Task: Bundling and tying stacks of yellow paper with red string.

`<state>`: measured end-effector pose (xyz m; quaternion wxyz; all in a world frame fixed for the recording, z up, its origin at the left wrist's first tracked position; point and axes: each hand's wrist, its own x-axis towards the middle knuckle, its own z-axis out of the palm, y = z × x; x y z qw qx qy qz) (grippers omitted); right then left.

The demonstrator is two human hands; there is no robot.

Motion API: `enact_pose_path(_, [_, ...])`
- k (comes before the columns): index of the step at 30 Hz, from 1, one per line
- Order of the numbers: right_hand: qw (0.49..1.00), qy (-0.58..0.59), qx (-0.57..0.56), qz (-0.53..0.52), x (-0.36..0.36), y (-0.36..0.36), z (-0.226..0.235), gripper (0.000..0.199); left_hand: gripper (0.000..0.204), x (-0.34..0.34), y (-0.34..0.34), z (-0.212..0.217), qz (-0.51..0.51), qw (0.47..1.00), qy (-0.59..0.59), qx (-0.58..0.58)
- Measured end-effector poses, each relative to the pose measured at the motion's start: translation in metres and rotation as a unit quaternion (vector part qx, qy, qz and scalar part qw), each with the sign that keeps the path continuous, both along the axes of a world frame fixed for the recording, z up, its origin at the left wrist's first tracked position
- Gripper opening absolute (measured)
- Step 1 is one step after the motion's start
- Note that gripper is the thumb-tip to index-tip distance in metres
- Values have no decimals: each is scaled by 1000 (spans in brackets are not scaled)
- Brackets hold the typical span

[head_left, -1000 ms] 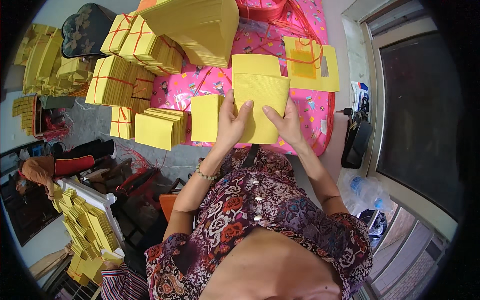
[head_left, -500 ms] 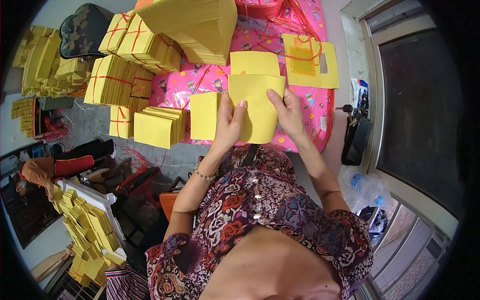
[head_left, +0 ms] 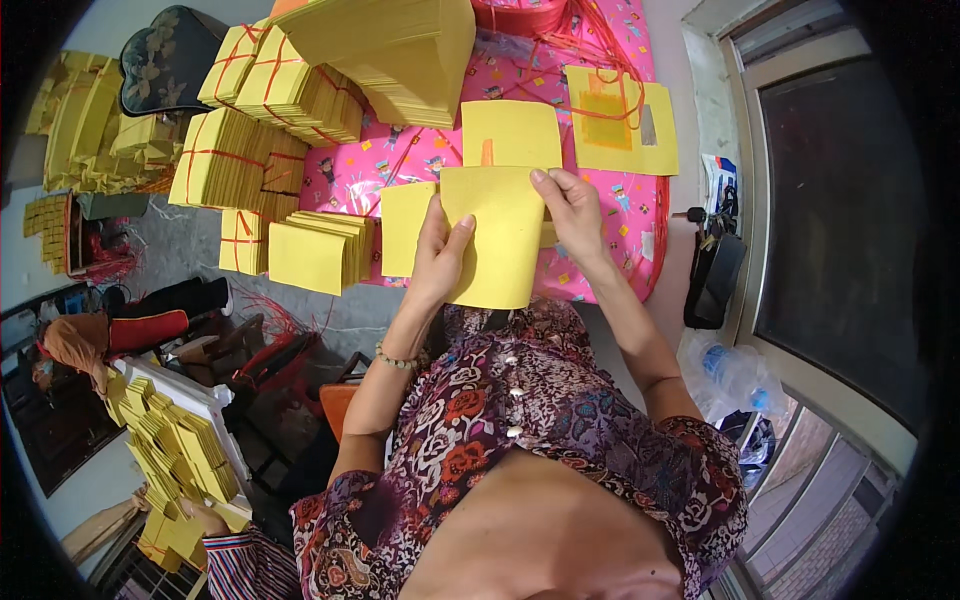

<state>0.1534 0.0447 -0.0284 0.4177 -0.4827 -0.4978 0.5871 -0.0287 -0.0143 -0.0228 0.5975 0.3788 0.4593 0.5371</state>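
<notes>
Above the near edge of the table I hold a rectangular piece of yellow paper (head_left: 492, 240), slightly bowed; whether it is one sheet or several I cannot tell. My left hand (head_left: 440, 260) grips its left side, thumb on top. At its upper right corner my right hand (head_left: 572, 210) pinches with thumb and curled fingers. Just beyond lies another yellow sheet (head_left: 512, 130) with a small orange mark, partly covered by the held one. Beside my left hand, a flat yellow sheet or stack (head_left: 403, 230) rests near the table edge.
Bundles of yellow paper (head_left: 222, 155) tied with red string and a tall paper stack (head_left: 420, 70) occupy the table's left. A yellow card (head_left: 650, 120) and red strings (head_left: 610, 50) lie right. Left of me, a striped-sleeved co-worker's hand (head_left: 205, 517) touches yellow paper piles (head_left: 175, 445).
The held paper has come toward me and slightly left, uncovering more of the sheet beyond. My right hand has shifted to its upper corner. The co-worker's hand now reaches onto the paper.
</notes>
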Motion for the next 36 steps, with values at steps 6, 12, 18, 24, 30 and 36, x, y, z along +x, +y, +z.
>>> enact_pose_path(6, [988, 45, -94, 113, -17, -14, 6, 25, 29, -15, -4, 3, 37, 998, -35, -32])
enact_pose_path(12, [981, -4, -54, 184, -32, -22, -16, 28, 34, -34, -19, -8, 44, 998, 14, -44])
enact_pose_path(18, [955, -29, -140, 259, -46, -34, -25, 27, 40, -53, -31, -12, 75, 994, 15, -80])
enact_pose_path(24, [940, -40, -174, 291, -55, -38, -23, 31, 36, -67, -37, -19, 101, 991, 21, -84])
enact_pose_path(30, [952, -50, -112, 280, -63, -47, -44, 28, 36, -72, -41, -28, 128, 989, 10, -72])
enact_pose_path(36, [932, -12, -156, 327, -67, -60, -47, 22, 36, -90, -49, -32, 145, 985, 67, -57])
